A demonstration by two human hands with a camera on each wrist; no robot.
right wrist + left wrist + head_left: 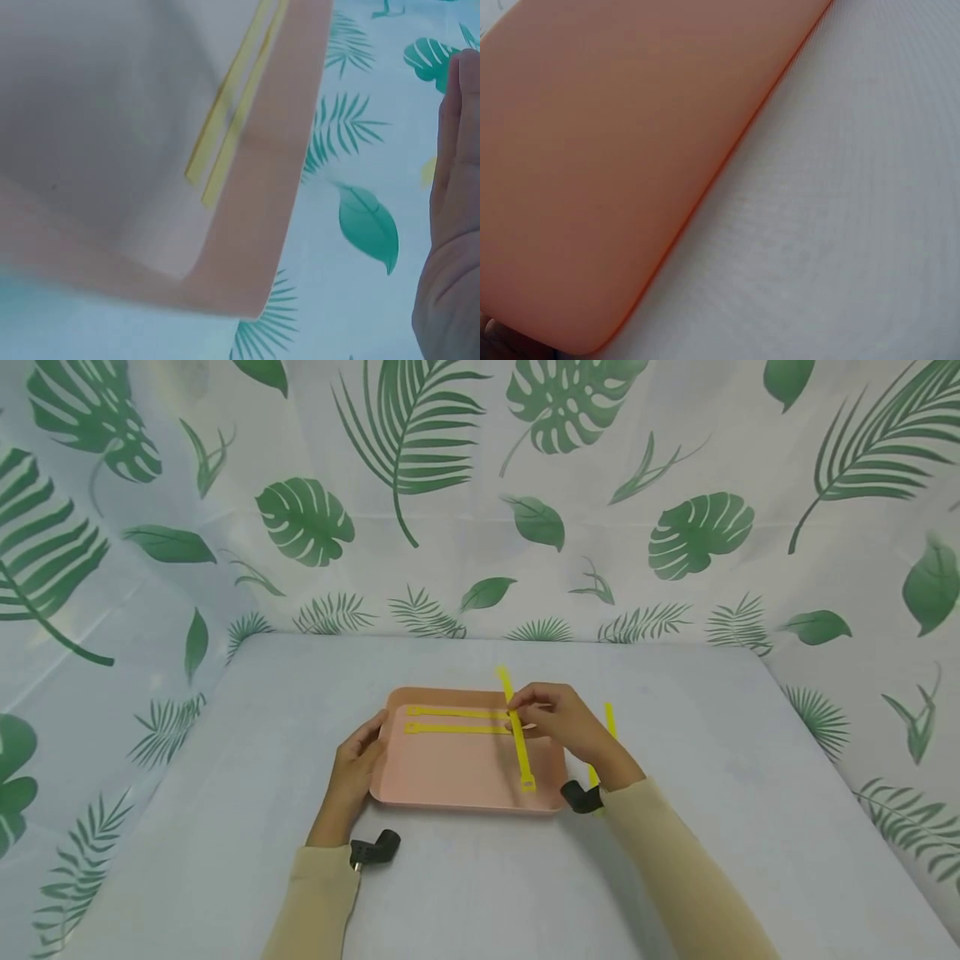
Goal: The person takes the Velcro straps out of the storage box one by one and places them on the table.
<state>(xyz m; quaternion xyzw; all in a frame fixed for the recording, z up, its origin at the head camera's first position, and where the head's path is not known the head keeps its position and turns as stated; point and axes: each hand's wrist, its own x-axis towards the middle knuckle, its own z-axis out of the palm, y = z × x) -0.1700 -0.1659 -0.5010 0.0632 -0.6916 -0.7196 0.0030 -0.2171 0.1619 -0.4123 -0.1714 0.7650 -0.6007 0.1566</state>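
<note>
Right now the right hand (566, 720) pinches a yellow cable tie (517, 733) between thumb and fingertips over the right part of a pink tray (457, 777); the tie runs from far to near, its head end down near the tray's near rim. Two more yellow ties (457, 720) lie side by side on the tray's far part, running left to right (the wrist view shows them too, blurred). The left hand (356, 768) rests against the tray's left edge, fingers fairly straight and gripping nothing I can make out. Another yellow tie (611, 720) lies on the table (712, 793), just right of the right hand.
</note>
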